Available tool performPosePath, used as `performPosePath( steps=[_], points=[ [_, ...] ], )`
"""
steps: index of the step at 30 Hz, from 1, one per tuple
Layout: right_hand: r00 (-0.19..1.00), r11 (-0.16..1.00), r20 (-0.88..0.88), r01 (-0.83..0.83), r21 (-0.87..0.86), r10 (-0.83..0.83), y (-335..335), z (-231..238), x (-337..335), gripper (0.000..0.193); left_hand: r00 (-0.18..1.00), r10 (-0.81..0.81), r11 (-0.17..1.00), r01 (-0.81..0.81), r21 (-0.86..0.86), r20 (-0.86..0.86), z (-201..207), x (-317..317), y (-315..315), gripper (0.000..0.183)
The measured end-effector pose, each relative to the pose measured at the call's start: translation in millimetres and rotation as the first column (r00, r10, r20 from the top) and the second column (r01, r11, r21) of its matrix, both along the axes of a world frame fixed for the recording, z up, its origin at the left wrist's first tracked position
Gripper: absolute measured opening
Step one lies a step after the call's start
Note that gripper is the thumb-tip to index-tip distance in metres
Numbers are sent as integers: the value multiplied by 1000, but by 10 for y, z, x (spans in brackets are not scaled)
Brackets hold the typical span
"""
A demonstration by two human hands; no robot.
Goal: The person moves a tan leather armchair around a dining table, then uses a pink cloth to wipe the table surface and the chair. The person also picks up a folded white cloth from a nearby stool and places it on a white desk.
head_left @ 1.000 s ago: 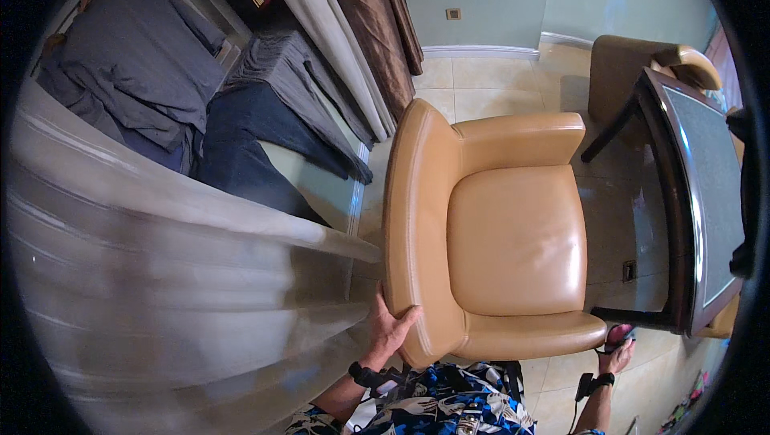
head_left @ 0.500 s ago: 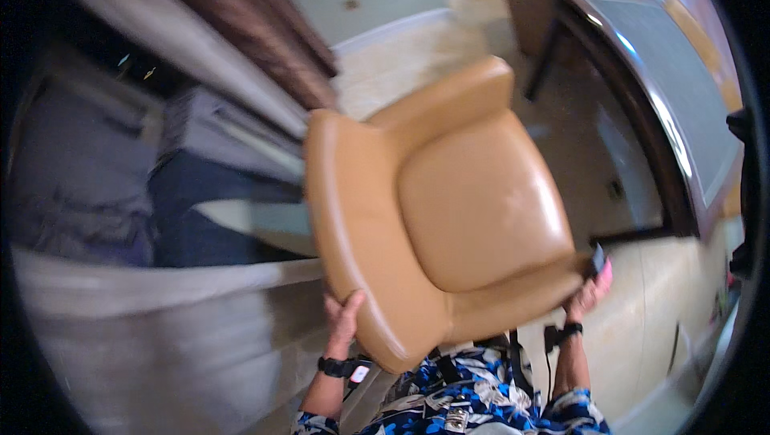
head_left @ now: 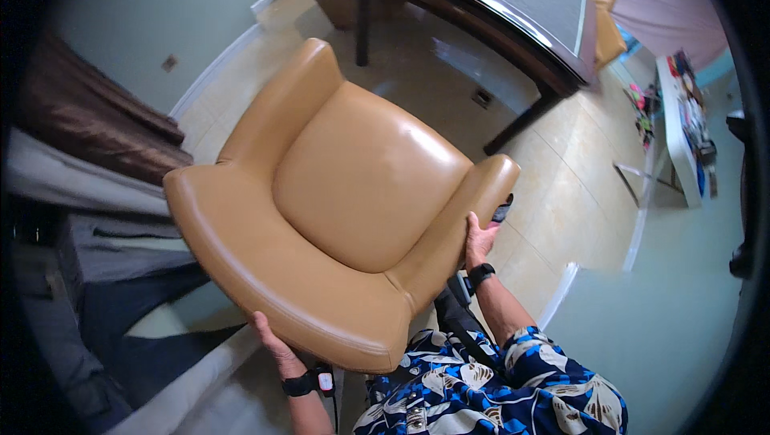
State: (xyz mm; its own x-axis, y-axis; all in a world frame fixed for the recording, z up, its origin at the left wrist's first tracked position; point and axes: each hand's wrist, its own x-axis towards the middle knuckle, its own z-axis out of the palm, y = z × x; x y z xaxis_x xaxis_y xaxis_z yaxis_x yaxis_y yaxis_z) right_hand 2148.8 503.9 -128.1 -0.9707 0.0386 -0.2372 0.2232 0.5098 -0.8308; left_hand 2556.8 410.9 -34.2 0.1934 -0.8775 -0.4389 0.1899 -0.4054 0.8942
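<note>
A tan leather armchair (head_left: 369,174) fills the middle of the head view, its curved back toward me and its seat opening toward the table. My left hand (head_left: 277,347) grips the outside of the backrest, thumb on top and fingers hidden behind it. On the right armrest, my right hand (head_left: 481,241) is closed around the outer side, its fingertips partly out of sight. Just beyond that hand, a small dark item (head_left: 503,209) with a pink bit shows; I cannot make out what it is. Whether the chair's legs touch the floor is hidden.
Ahead stands a dark wooden table (head_left: 553,98) with a grey inset top. Brown curtains (head_left: 96,114) hang at the left, above grey and dark fabric (head_left: 136,298). At the far right, a white table (head_left: 678,130) holds several small items. Tan tiled floor (head_left: 553,194) lies between.
The view has swung right, so the table appears further left and the white table shows. The chair's front now points farther away from me in view. Both hands keep hold of the armchair.
</note>
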Motion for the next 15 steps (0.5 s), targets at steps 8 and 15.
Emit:
performPosePath(
  steps=[8, 15],
  points=[
    [998, 982, -66, 17, 186, -5, -40, -72, -95, 67, 938, 85, 991, -45, 126, -336, 585, -541, 37, 77],
    [989, 990, -125, -68, 126, 84, -213, 41, -803, 62, 978, 60, 991, -34, 130, -201, 725, -1023, 112, 82]
  ],
)
